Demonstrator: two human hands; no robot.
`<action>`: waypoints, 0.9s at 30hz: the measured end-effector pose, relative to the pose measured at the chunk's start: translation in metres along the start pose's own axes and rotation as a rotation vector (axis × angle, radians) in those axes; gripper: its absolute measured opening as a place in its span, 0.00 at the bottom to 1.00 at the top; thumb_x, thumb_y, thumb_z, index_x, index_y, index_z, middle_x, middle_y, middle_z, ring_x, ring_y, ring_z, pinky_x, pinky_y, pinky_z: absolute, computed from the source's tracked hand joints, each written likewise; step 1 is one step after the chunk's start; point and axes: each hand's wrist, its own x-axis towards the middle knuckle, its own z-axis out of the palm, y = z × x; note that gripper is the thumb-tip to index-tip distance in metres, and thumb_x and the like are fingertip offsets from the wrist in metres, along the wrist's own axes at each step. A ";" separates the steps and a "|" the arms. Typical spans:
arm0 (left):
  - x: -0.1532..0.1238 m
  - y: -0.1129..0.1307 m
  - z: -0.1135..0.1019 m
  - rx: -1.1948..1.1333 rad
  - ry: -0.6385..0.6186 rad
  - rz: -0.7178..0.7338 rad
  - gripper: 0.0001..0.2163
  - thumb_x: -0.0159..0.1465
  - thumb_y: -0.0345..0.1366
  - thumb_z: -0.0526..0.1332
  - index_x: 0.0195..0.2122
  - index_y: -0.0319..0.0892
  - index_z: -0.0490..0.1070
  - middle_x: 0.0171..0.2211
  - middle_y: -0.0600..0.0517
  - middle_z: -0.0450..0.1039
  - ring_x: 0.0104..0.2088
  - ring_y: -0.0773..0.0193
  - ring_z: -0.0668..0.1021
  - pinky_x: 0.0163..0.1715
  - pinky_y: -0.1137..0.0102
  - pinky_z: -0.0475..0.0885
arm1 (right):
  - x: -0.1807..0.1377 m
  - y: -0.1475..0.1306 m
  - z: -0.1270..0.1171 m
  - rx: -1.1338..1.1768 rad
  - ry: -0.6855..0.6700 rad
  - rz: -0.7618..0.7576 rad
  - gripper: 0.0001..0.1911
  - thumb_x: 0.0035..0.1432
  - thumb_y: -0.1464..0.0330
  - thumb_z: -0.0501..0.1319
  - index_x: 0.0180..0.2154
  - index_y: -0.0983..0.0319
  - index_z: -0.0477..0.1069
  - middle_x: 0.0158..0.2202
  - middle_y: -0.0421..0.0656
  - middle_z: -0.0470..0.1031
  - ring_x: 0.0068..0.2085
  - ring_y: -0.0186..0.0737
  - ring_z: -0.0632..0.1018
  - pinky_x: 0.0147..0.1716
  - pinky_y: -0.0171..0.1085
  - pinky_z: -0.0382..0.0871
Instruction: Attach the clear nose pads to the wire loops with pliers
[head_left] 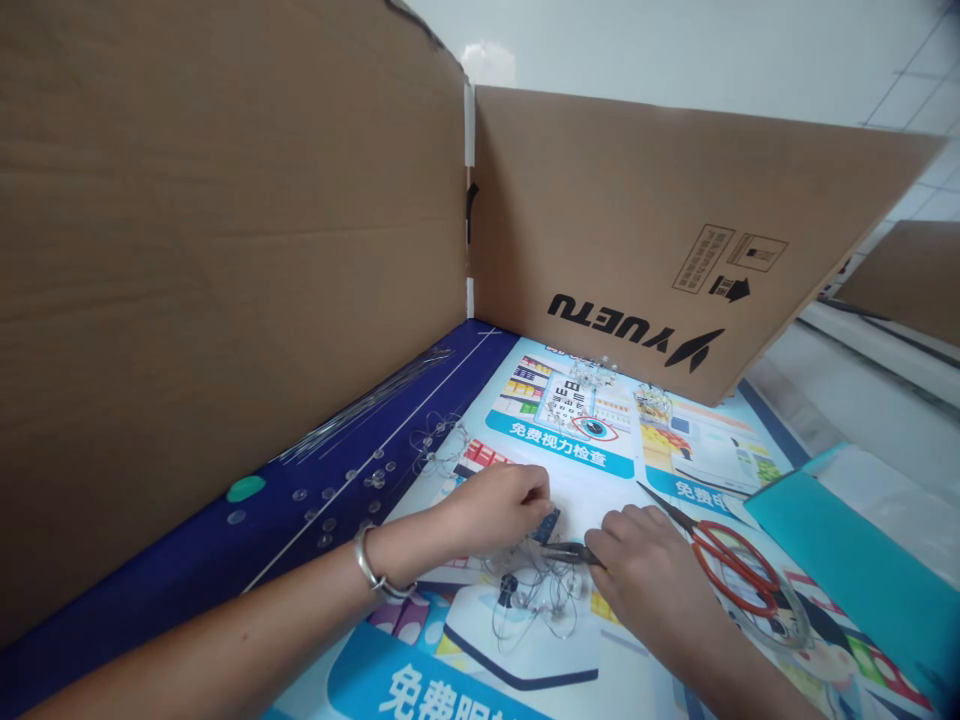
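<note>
My right hand (645, 555) is closed around the handles of dark-jawed pliers (564, 552), whose tip points left. The jaws lie over a tangle of thin wire with clear beads (544, 595) on the printed sheet. My left hand (506, 505), with a silver bangle on the wrist, is closed just above the jaws. Its fingertips are turned down and away, so what they pinch is hidden. Orange-handled scissors (739, 565) lie right of my right hand, blades pointing up-left. A coil of clear line (795, 620) lies partly under their handles.
Cardboard panels (225, 220) stand at the left and back. Along the left lie loose clear beads (328, 525), a green disc (246, 488) and a bundle of straight wires (367, 400). More beaded wire (592, 375) sits at the back. A teal folder (870, 550) is at right.
</note>
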 end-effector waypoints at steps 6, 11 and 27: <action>0.001 0.001 -0.001 -0.022 -0.009 0.015 0.07 0.60 0.34 0.51 0.27 0.41 0.65 0.24 0.54 0.67 0.25 0.67 0.67 0.24 0.75 0.58 | 0.000 -0.002 -0.003 -0.135 0.024 -0.020 0.07 0.56 0.73 0.55 0.27 0.60 0.67 0.27 0.43 0.67 0.32 0.42 0.65 0.33 0.42 0.49; 0.001 0.004 -0.002 -0.023 -0.011 0.053 0.07 0.60 0.32 0.50 0.25 0.41 0.62 0.26 0.54 0.66 0.27 0.67 0.67 0.26 0.75 0.60 | 0.002 -0.001 -0.002 -0.209 0.045 -0.006 0.05 0.56 0.73 0.54 0.29 0.60 0.67 0.28 0.43 0.67 0.33 0.42 0.64 0.33 0.43 0.49; 0.002 -0.001 0.002 -0.004 -0.004 0.118 0.06 0.61 0.29 0.50 0.27 0.40 0.62 0.29 0.54 0.64 0.31 0.67 0.67 0.31 0.74 0.62 | 0.005 0.002 0.017 -0.120 0.108 0.015 0.04 0.52 0.71 0.59 0.26 0.59 0.67 0.26 0.41 0.66 0.32 0.41 0.63 0.33 0.40 0.47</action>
